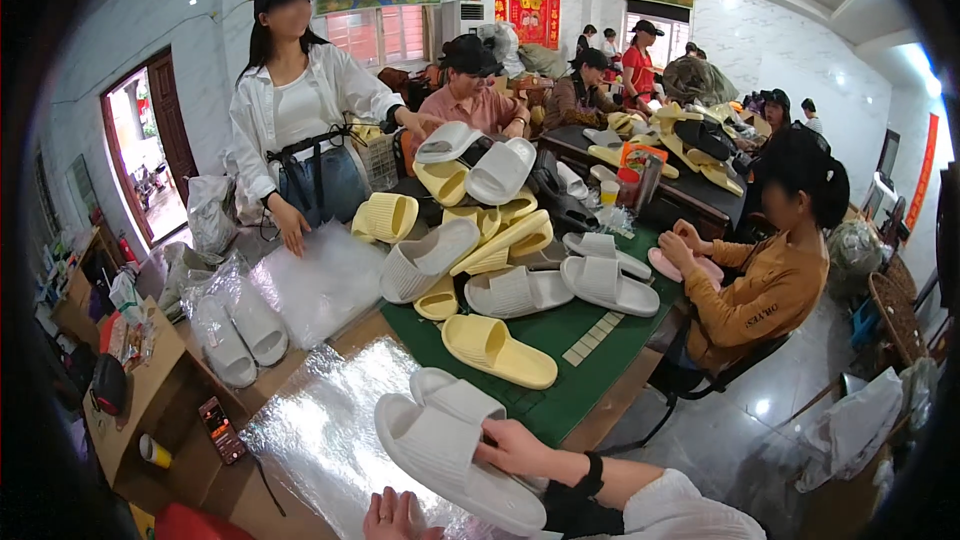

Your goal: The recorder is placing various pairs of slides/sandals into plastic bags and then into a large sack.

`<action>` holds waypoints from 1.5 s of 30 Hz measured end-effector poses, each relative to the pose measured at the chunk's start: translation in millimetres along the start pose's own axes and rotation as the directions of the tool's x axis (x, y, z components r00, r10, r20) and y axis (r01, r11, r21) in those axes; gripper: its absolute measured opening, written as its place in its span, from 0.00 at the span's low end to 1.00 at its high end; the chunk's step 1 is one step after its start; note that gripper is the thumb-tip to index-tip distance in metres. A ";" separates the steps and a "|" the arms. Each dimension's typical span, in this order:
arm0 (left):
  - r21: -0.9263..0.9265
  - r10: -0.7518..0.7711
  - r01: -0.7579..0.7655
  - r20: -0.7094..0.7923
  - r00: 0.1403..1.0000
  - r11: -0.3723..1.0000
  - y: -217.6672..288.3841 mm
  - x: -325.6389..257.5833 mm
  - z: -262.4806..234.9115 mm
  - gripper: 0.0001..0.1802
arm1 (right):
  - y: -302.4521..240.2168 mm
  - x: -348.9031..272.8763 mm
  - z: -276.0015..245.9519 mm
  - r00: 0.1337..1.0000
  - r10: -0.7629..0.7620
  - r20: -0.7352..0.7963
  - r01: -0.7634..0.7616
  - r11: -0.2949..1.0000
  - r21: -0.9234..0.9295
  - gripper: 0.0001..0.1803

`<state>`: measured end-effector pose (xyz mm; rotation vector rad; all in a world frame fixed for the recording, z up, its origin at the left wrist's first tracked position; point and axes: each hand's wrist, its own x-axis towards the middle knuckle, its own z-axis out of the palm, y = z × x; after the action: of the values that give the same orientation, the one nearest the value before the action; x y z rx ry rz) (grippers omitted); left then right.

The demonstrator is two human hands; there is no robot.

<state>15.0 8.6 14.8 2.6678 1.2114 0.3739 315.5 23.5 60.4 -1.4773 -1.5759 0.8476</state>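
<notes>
My right hand [515, 448], with a black band at its wrist, is closed on a pair of light grey slide slippers. The nearer slipper [420, 445] partly covers the other one [452, 396]. Both are held tilted over a stack of clear plastic bags [310, 420] on the table. At the lower edge my left hand [395, 517] lies near the bags with its fingers stretched out, holding nothing; part of it is cut off by the picture's edge. Just beyond the held pair, a yellow slipper [505, 355] rests on a green mat [580, 395].
A heap of grey and yellow slippers [510, 240] covers the table's middle. Bagged grey slippers [225, 340] stand at left, beside a phone [222, 430] and a yellow cup [155, 452]. One co-worker [300, 110] stands opposite; another [760, 280] sits at right handling pink slippers.
</notes>
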 end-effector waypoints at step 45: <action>-0.596 -0.588 0.449 -0.049 0.807 0.666 6.3 38.4 -17.5 0.20 | 28.9 -67.1 -4.5 0.936 -0.228 0.269 0.109 0.912 0.395 0.13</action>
<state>38.5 34.8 38.9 1.7078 1.5705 0.8182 332.8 -40.7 29.9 -0.9504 -1.6249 1.2444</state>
